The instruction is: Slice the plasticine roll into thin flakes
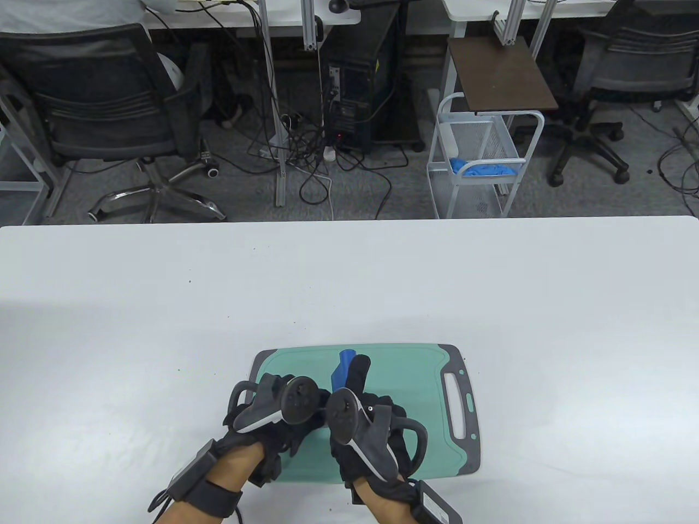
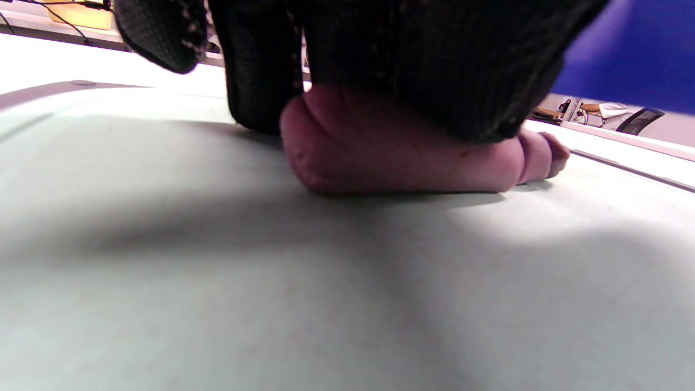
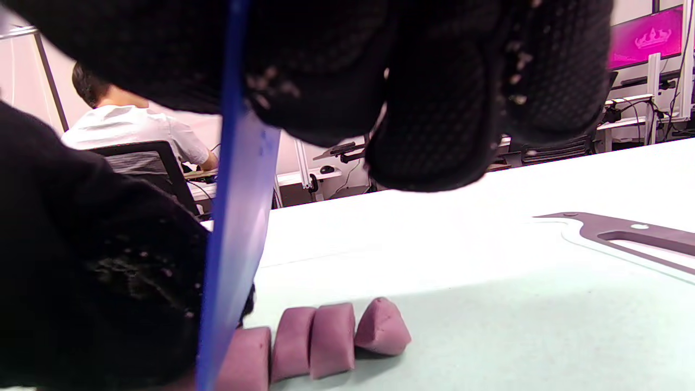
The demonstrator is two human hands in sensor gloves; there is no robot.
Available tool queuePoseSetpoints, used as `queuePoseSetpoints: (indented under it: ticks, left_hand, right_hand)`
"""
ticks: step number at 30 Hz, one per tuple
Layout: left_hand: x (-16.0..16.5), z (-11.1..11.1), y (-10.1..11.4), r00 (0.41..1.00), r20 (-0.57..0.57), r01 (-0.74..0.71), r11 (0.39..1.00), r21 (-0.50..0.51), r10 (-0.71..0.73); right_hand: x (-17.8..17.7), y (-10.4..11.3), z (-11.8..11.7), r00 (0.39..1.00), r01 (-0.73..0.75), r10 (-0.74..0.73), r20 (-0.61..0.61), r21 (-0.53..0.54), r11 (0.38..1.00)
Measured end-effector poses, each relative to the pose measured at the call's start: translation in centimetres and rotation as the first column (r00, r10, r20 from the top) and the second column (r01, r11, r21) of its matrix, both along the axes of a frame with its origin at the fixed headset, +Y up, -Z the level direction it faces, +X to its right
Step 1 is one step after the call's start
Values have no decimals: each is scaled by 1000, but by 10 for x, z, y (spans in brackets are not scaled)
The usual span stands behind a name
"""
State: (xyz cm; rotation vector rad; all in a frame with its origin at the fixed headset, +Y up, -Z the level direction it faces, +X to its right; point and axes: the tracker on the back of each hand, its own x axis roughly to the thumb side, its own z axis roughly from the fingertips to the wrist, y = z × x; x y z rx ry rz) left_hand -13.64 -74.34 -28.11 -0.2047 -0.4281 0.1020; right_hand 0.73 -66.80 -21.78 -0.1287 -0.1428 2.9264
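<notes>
A purple plasticine roll (image 2: 402, 157) lies on the green cutting board (image 1: 404, 376). My left hand (image 1: 273, 404) presses down on the roll and holds it. My right hand (image 1: 355, 404) grips a blue plastic knife (image 1: 343, 368), whose blade (image 3: 239, 239) stands upright with its edge down in the roll. Three cut purple pieces (image 3: 326, 336) lie to the right of the blade in the right wrist view. In the table view the hands hide the roll.
The board has a dark grey rim with a handle slot (image 1: 456, 406) on its right. It sits near the front edge of a white table (image 1: 164, 305). Office chairs, cables and a white wire cart (image 1: 475, 164) stand beyond the table.
</notes>
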Motion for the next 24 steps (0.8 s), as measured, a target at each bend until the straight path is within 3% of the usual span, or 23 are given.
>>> queuePoseSetpoints:
  ticks: [24]
  left_hand:
    - [0,-1,0,1000,-5,-8,1000,1,8]
  right_hand:
    - [-16,-14,3,998,-64,64,-14,-46,997]
